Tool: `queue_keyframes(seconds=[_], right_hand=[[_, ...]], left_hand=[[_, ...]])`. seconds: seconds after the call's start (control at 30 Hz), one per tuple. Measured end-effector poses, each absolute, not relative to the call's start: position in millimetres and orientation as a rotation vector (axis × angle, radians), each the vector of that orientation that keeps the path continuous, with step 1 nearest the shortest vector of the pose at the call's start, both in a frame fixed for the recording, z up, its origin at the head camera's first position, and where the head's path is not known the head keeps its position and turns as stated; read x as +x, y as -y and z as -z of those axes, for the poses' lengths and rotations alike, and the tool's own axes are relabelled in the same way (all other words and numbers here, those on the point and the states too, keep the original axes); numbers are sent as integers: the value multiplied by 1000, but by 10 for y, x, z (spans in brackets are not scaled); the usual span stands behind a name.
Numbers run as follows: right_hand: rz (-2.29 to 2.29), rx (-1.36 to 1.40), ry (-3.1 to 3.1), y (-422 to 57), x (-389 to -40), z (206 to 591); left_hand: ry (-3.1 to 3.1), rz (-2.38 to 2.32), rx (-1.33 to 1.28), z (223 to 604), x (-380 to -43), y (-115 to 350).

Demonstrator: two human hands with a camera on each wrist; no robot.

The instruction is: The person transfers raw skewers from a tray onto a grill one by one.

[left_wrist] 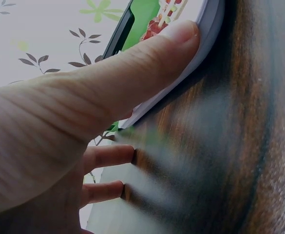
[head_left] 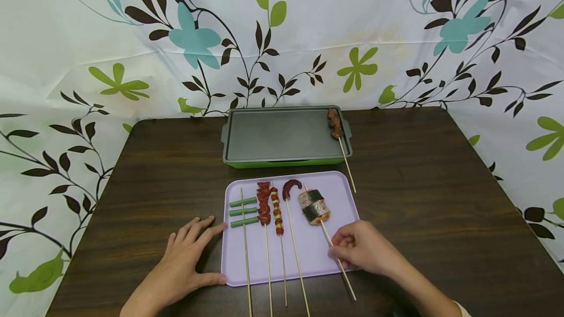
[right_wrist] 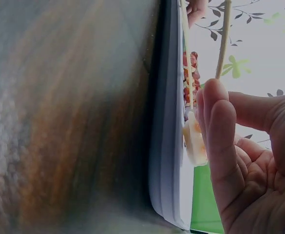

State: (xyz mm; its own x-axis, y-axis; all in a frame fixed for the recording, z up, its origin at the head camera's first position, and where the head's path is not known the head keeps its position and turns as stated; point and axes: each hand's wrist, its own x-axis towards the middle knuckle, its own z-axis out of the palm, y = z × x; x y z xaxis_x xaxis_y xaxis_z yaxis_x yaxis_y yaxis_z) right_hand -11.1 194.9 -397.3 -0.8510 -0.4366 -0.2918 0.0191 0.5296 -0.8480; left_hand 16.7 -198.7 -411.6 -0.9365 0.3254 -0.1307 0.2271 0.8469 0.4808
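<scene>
Between thumb and fingers, my right hand (head_left: 363,248) pinches the stick of a fish skewer (head_left: 314,207), silver and dark-banded, at the right of a lilac tray (head_left: 343,194). The stick also shows rising from the fingertips in the right wrist view (right_wrist: 223,44). My left hand (head_left: 182,258) lies spread at the tray's left edge; its thumb (left_wrist: 176,44) is against the rim. Left of the fish lie an octopus tentacle skewer (head_left: 287,192), a thin red-and-yellow skewer (head_left: 276,209), a red meat skewer (head_left: 263,202) and a skewer of green stalks (head_left: 243,211).
Behind the tray stands a green griddle (head_left: 282,133) with a grey plate. On its right side lies a brown meat skewer (head_left: 335,126), its stick jutting over the front edge. Several sticks overhang the tray's near side. A patterned curtain (head_left: 308,38) hangs behind the dark wooden table (head_left: 418,185).
</scene>
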Motion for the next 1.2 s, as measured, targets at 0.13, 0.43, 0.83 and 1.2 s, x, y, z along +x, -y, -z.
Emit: queue_keyframes(seconds=[0.13,0.43,0.83,1.2], right_hand=[[1308,-351,-2267,-1981,-97,3940],[1361,-366,-2241,-2042,-86,3792],[1331,-435,-2372,-2051,-248,3643],[1428,-379,-2351,-2012,-571,3580]], left_hand=[[-2815,-699,427,4120,166,1988],[-2815,-707,427,4133,168,1994],[-2814,-695,426,4134,164,1992],[-2818,-691,436,4149,160,1993]])
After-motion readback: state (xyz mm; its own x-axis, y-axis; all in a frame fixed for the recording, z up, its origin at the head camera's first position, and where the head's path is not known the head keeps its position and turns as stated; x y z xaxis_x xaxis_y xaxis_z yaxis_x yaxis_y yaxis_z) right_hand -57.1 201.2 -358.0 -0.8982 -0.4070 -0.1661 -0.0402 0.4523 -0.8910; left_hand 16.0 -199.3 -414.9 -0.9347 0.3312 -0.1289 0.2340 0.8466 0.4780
